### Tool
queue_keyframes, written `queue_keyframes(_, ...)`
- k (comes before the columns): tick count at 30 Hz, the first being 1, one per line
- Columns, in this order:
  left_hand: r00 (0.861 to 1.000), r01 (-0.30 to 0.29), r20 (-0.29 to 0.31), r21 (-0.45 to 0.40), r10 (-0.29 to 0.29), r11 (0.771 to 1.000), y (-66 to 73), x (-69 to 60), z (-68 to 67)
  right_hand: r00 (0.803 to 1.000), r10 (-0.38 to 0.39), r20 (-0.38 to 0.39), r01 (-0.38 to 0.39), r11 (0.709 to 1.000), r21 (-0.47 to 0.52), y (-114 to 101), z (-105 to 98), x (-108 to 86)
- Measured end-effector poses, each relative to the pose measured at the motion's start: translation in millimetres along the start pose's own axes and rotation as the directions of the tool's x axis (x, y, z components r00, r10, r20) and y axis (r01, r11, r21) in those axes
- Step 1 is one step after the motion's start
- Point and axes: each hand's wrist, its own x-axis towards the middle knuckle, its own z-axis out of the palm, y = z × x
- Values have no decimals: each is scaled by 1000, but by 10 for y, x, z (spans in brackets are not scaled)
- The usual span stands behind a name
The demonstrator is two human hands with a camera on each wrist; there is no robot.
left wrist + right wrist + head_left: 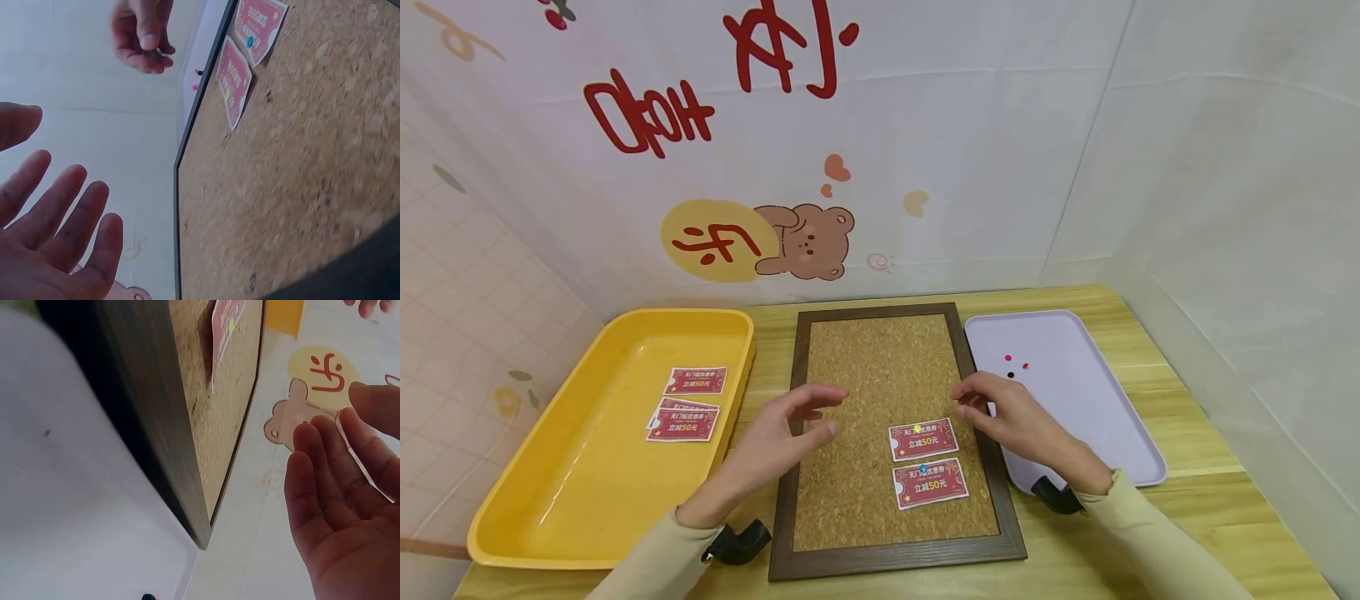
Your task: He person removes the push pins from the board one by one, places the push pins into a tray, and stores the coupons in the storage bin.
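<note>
A cork board [850, 508] in a dark wooden frame lies on the table. Two red coupons are on its right side: the upper coupon [940, 446] bears a yellow pushpin [917, 428], the lower coupon [917, 496] a blue pushpin [923, 468]. My left hand [775, 442] hovers over the board's left edge, fingers loosely bent and apart from the thumb. Above the right edge of the frame is my right hand [1018, 417], near the upper coupon. The right wrist view shows its relaxed fingers [300, 481] holding nothing.
Left of the board stands a yellow tray [565, 500] with several coupons [683, 425] at its right side. On the right, a lavender tray [1097, 417] has a pink pin [1008, 357], a red pin [1026, 366] and a black pin [1011, 375]. A printed curtain [962, 150] hangs behind.
</note>
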Motion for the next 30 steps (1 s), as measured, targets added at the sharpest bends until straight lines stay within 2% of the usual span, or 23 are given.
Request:
queue_keyframes(4,999,-8,30,-19,9,1000,-10,47,92,1000,-22,14,21,1000,6,-24,40,23)
queue_keyframes(7,999,7,50,-34,-5,999,-26,79,151,999,-18,34,17,1000,20,-35,68,42)
queue_keyframes(11,996,24,82,-21,-22,1000,-71,130,224,998,-7,68,5,999,32,-43,98,64)
queue_keyframes(16,993,13,118,38,-17,999,-133,185,317,994,-12,107,9,1000,24,-49,137,95)
queue_keyframes(23,988,80,130,53,-87,995,-210,255,419,984,32,175,-33,999,-1,-66,171,136)
queue_keyframes(30,982,54,179,81,-68,995,-271,351,511,972,45,231,-45,999,-5,-43,224,196)
